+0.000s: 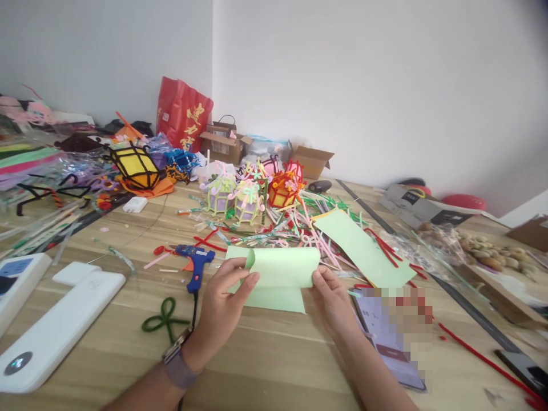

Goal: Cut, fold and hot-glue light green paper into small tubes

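Observation:
A light green paper sheet (282,268) is bent over in a curl between my two hands, above the wooden table. My left hand (226,294) pinches its left edge between thumb and fingers. On the right edge, the thumb and fingers of my right hand (331,294) are closed. Below the curl, a flat green paper part (274,299) lies against the table; I cannot tell whether it belongs to the same sheet. Left of my left hand are a blue hot glue gun (196,265) and a dark green pipe-cleaner loop shape (166,321).
More green paper (363,245) lies at right, above a tablet-like screen (387,337). Pipe-cleaner lanterns (248,201) stand behind, among scattered pipe cleaners (325,234). White power banks (64,331) occupy the left. Cardboard boxes (225,147) and a red bag (182,114) line the wall.

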`<action>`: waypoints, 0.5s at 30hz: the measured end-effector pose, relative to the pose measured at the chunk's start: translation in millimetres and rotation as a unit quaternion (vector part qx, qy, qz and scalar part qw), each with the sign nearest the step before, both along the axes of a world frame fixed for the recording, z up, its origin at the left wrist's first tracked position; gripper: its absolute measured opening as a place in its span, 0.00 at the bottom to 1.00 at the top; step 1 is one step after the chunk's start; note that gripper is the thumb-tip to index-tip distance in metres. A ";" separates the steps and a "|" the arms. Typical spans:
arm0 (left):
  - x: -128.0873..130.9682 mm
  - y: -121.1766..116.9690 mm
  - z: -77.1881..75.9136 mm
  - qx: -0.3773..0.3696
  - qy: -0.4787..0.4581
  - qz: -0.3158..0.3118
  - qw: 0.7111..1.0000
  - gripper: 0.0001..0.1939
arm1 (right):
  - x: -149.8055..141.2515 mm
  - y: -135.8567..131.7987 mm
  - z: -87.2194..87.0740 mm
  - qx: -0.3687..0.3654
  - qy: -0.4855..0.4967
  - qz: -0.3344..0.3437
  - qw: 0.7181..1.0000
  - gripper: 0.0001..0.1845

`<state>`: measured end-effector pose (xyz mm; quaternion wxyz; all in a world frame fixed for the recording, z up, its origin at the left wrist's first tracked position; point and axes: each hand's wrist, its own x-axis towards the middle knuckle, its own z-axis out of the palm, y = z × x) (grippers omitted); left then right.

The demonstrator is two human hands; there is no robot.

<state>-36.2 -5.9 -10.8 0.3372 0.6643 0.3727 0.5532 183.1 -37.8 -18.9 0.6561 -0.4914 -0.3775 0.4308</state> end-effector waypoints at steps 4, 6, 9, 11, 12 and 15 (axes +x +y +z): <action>-0.3 3.7 -2.9 -0.027 0.009 0.025 0.999 0.13 | -0.9 -0.3 1.6 -0.001 -0.026 -0.011 1.000 0.18; 0.1 5.3 -3.0 -0.038 0.010 0.026 0.999 0.13 | 0.3 0.1 -0.5 -0.001 -0.030 -0.015 0.999 0.17; 0.8 7.6 -3.5 -0.054 0.004 0.021 0.998 0.13 | 2.4 0.9 -4.6 -0.003 -0.024 -0.017 1.000 0.16; 1.3 9.1 -5.4 -0.070 -0.001 0.024 0.997 0.13 | 3.6 1.5 -6.8 -0.004 -0.021 -0.015 1.000 0.15; 1.6 10.0 -6.9 -0.079 -0.006 0.027 0.996 0.13 | 4.1 1.7 -7.8 -0.005 -0.023 -0.013 1.000 0.15; 2.2 12.3 -11.9 -0.100 -0.012 0.042 0.994 0.13 | 6.0 2.6 -10.6 -0.007 -0.045 -0.011 0.999 0.14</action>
